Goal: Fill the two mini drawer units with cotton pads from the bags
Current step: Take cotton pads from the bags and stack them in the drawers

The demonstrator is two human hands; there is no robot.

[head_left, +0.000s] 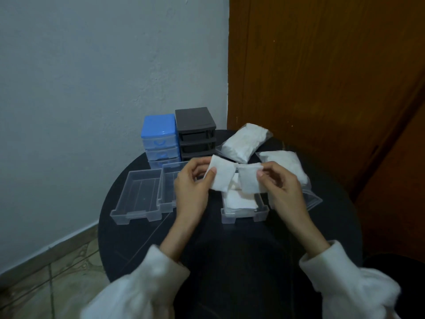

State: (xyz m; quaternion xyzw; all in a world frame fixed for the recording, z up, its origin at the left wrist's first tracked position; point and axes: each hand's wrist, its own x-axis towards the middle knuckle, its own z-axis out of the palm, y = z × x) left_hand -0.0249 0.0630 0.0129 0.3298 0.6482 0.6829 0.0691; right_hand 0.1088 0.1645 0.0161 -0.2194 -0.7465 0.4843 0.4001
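the left hand (193,183) hides much of the middle clear drawer (169,192).

A home corner: painted wall (92,65), wooden door (322,77), patterned floor tiles (57,261), small round table (230,238).

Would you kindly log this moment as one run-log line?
left hand: pinches white square cotton pad | right hand: pinches second pad | clear plastic drawer: partly filled

Both hands raised — left hand (193,183), right hand (279,183) pinching.
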